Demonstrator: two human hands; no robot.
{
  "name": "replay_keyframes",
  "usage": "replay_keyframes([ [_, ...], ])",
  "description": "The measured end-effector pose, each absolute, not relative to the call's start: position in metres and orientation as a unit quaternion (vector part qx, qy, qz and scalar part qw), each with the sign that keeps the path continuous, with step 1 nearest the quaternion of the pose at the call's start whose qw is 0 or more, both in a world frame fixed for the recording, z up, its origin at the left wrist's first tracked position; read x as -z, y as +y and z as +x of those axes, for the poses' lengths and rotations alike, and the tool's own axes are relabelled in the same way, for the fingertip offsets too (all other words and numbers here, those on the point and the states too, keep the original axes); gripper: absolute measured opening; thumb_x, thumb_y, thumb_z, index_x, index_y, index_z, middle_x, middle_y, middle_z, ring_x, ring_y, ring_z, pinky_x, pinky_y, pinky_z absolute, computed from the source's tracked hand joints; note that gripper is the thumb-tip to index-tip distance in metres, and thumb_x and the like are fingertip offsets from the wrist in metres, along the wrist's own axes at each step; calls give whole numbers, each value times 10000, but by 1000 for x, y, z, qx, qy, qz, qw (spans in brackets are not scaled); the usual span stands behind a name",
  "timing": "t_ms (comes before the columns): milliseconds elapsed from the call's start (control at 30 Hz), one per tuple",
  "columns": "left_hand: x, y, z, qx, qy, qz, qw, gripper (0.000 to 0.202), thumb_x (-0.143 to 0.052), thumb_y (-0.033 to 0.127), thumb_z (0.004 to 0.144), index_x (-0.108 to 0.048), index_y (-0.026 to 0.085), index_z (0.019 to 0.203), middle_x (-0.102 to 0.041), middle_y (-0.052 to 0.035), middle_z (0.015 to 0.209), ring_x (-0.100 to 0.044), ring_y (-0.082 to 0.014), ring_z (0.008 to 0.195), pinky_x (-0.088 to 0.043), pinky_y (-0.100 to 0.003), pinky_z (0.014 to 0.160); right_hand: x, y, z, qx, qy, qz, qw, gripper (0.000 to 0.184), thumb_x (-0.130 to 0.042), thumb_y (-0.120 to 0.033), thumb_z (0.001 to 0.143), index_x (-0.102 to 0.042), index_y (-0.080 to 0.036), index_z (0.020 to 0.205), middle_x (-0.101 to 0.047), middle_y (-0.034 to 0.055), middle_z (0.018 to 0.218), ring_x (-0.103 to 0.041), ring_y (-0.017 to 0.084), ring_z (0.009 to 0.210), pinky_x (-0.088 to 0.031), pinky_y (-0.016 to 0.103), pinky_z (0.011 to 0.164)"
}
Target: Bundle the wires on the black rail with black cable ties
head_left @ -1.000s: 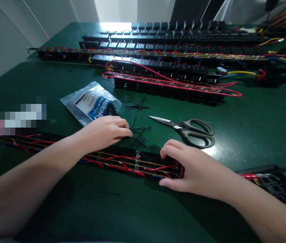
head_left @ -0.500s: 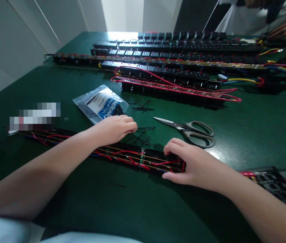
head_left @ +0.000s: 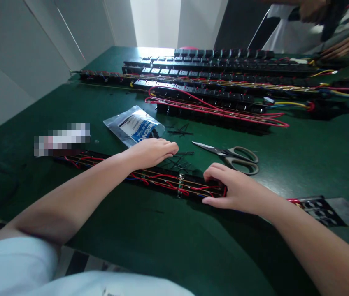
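A long black power strip (head_left: 162, 183), its inside showing red wires and brass-coloured bars, lies across the table in front of me. My right hand (head_left: 228, 187) grips its right end, thumb on the near side and fingers on the far side. Just beyond the strip, my left hand (head_left: 157, 152) hovers palm down over loose black cable ties (head_left: 182, 161). Its fingers are pressed together, and whatever they pinch is hidden. Behind that hand is a clear plastic bag (head_left: 136, 125) with a blue and white label and black ties inside.
Scissors (head_left: 226, 156) lie beyond my right hand, points to the left. More cable ties (head_left: 180, 130) are scattered behind. Several long socket strips (head_left: 211, 88) with wires fill the far side. A bagged black part (head_left: 322, 209) is at right. A co-worker's hand (head_left: 344, 46) rests at far right.
The view has shifted, so the table items appear slightly farther right and more of my left sleeve shows. Both hands keep nearly the same places relative to the strip and ties.
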State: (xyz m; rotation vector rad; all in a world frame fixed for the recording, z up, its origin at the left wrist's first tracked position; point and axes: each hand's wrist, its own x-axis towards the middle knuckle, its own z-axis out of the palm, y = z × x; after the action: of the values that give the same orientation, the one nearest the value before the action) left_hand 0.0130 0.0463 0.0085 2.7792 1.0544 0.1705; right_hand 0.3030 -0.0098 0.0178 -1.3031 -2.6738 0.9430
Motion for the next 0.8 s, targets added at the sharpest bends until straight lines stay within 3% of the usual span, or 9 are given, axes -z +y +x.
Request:
replay_keyframes([
  [567,-9,46,9,-57,351,927,116,240,-454,293,983,-659,196,1061,-680,-49,1097,-649,-187,984,-475,-294,822,-15,-8,302,-289,-862,-415,33,415,-702,-560,792,-611,-215,1003,-629,50,1024,-614,176,747,-469,301,624],
  [733,-19,54,-3,-38,343,928,139,268,-483,380,974,-674,213,1061,-658,-48,1179,-645,-177,1003,-480,-293,859,-16,-8,302,-281,-867,-410,25,440,-695,-578,798,-597,-211,1020,-614,50,1037,-602,180,773,-465,310,659],
  [800,-29,65,-27,-25,361,925,115,279,-512,424,959,-680,238,1080,-687,-21,1119,-647,-168,984,-481,-286,860,-17,-9,302,-277,-867,-413,27,440,-693,-575,802,-594,-208,1022,-610,52,1048,-600,184,789,-461,313,674],
])
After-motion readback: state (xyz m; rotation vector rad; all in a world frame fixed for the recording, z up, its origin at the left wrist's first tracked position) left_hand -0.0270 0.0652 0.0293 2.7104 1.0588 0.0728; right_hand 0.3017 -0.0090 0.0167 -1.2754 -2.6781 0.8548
